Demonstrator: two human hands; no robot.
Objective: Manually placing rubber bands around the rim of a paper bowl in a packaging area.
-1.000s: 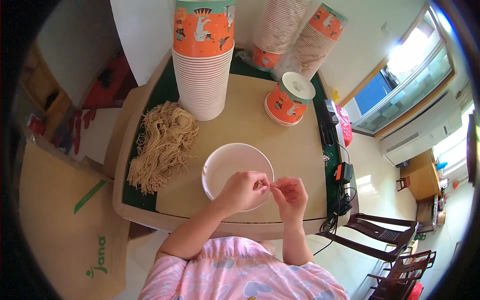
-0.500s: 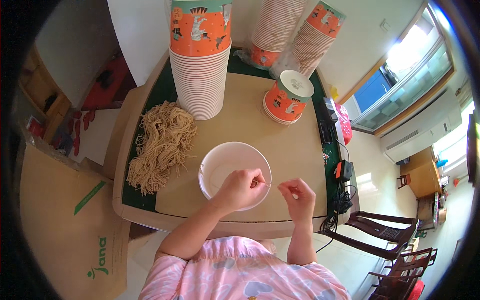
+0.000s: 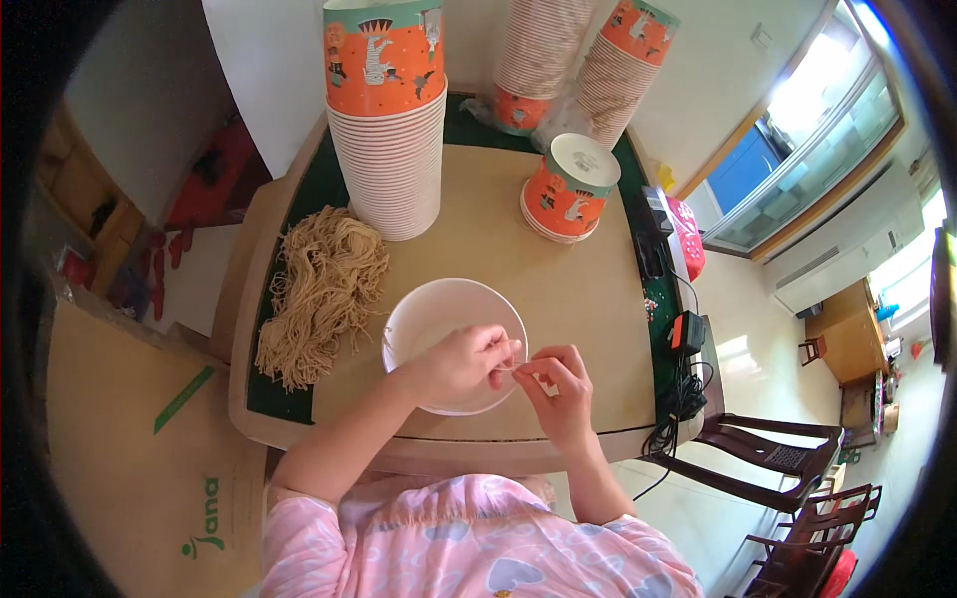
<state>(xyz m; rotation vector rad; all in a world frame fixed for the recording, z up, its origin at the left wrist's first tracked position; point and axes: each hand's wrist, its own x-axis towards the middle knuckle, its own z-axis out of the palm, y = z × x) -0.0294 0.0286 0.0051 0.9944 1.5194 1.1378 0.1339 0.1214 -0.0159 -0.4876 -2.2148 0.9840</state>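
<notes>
A white paper tub (image 3: 429,311) stands with its mouth up near the table's front edge. Over its right side my left hand (image 3: 461,359) is closed, a thin strand of beige string (image 3: 509,370) pinched in its fingers. Just beyond the tub's right rim, my right hand (image 3: 560,389) pinches the same strand with thumb and forefinger. The two hands nearly touch, and most of the strand is hidden by fingers. A bit of string also shows on the tub's left rim. To the left lies a heap of beige string (image 3: 324,294).
A tall stack of paper tubs (image 3: 389,149) rises behind the string heap. A short upside-down stack (image 3: 568,189) stands back right; bagged stacks (image 3: 523,70) lean behind it. Cables and an adapter (image 3: 686,334) line the table's right edge. A large cardboard sheet (image 3: 150,419) is at left.
My right hand has come left and is now close to my left hand, fingertips on the string. The view has shifted slightly, and the tub stays in place.
</notes>
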